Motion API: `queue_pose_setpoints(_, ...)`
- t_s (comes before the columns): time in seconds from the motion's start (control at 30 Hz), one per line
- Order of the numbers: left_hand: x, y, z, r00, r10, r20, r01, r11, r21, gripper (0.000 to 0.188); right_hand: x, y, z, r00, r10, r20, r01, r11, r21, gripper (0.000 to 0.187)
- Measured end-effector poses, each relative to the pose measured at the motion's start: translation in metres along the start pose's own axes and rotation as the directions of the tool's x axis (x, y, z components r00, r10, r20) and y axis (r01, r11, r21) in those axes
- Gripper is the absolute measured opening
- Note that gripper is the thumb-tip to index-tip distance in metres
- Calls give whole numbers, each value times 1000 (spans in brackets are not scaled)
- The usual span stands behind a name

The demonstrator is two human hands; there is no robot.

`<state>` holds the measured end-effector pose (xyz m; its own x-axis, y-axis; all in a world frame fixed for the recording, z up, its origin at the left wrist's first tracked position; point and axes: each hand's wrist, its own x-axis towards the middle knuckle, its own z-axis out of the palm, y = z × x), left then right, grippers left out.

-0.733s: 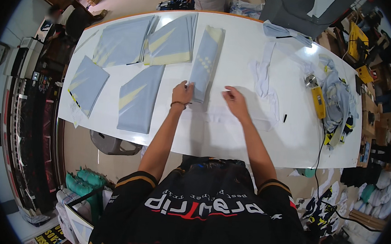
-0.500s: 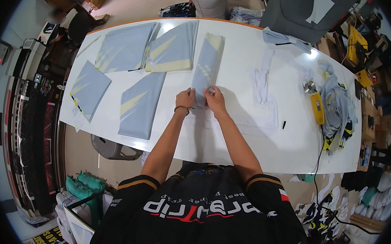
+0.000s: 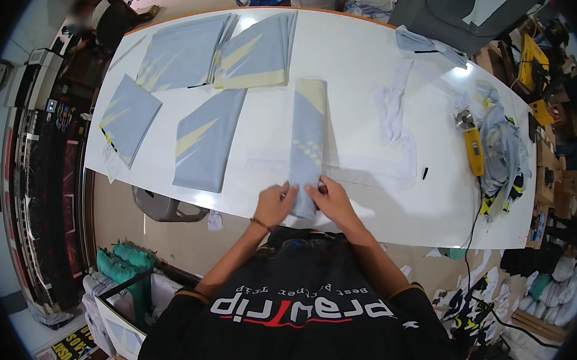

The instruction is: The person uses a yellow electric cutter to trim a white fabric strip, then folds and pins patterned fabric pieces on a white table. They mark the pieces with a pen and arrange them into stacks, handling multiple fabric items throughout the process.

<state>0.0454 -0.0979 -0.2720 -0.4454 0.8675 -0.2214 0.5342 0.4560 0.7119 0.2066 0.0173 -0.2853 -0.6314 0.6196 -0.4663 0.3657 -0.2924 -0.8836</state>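
A long, narrow folded piece of grey-blue fabric with pale yellow patterning lies on the white table, pointing away from me. My left hand pinches its left edge close to the near end. On the opposite edge, my right hand has thumb and fingers closed on the same cloth. The near tip of the fabric sticks out below both hands toward the table's front edge. A folded grey-blue panel with yellow streaks rests to the left of my left hand. Whatever lies underneath the folded fabric is hidden.
Stacked fabric panels, a second stack and a smaller panel occupy the left. Thin white strips, a black pen, a yellow corded round-blade cutter and heaped scraps lie on the right.
Both hands have drawn the folded fabric toward me, and its near end is now close to the table's front edge. My elbows have bent as the arms came back.
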Motion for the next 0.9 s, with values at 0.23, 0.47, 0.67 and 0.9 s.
queue_pose_setpoints(0.23,-7,-75,36,979,24,-200,-10,997,71,34,-13,59,-31,954,-242,-178,113,839,-532,45)
queue_pose_setpoints(0.47,66,-102,10,877,-31,-479,224,909,351,44,45,44,-89,776,-628,-58,239,378,-894,54)
queue_pose_setpoints(0.67,82,-89,21,932,-53,-357,83,994,70,21,71,41,-129,852,-523,17,226,339,-913,24)
queue_pose_setpoints(0.9,72,-87,22,899,-96,-427,50,992,-117,22,77,15,-147,960,-269,-83,145,726,-672,21)
